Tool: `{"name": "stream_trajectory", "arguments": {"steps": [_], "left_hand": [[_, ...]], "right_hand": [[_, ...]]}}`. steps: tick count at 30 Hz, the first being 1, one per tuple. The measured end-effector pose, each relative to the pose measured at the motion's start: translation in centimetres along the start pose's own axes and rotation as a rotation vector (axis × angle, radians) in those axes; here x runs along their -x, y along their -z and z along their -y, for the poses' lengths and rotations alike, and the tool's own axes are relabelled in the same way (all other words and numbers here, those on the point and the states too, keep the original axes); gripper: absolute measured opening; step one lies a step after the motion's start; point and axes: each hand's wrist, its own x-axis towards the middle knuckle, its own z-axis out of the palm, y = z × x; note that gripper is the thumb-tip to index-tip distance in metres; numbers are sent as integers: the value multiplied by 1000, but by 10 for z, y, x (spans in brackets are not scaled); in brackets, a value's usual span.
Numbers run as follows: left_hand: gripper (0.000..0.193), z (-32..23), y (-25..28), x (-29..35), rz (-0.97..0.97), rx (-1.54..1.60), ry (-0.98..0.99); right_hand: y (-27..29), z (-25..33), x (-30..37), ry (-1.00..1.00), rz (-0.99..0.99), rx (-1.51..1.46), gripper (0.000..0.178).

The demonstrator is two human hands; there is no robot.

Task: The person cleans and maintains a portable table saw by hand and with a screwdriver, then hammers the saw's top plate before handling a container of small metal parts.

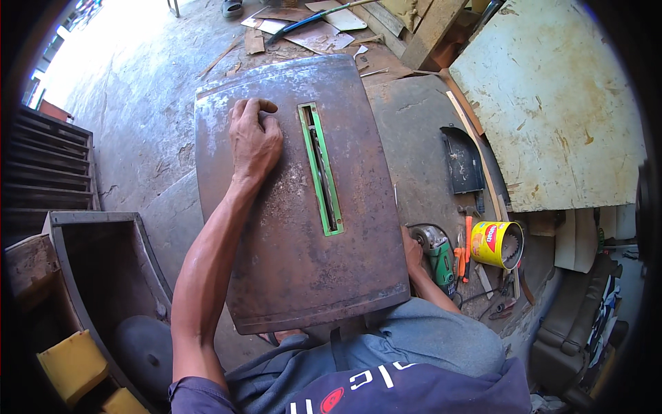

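Observation:
A rust-brown metal table top [269,290] with a long slot lies before me. A green-edged insert [335,217] frames the slot, with a thin dark strip running down inside it. My left hand [254,141] rests on the top, left of the slot, fingers curled in and nothing visible in them. My right hand [412,254] is down beside the table's right edge, which hides its fingers. Close to it on the floor is a green angle grinder [439,259] with a grey disc guard. Orange-handled tools [462,257] lie right of the grinder.
A yellow tin [486,243] holds a toothed disc. Beyond it are a black dustpan [463,162] and a large pale board [558,103]. At left stands an open metal box [65,219] containing a grey disc. Wood scraps [321,38] lie at the far side.

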Motion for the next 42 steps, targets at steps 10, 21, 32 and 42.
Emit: {"name": "stream_trajectory", "arguments": {"steps": [10,21,32,42], "left_hand": [[18,-9,-9,-8,94,-30,2],[27,31,6,-13,175,15,103],[39,3,84,-9,307,22,76],[39,-52,123,28,296,-675,-667]], "right_hand": [[20,0,7,-106,58,-56,54],[88,-62,115,15,-515,-322,16],[105,-89,98,-81,-216,-480,17],[35,-12,51,-80,-36,-391,29]]}}
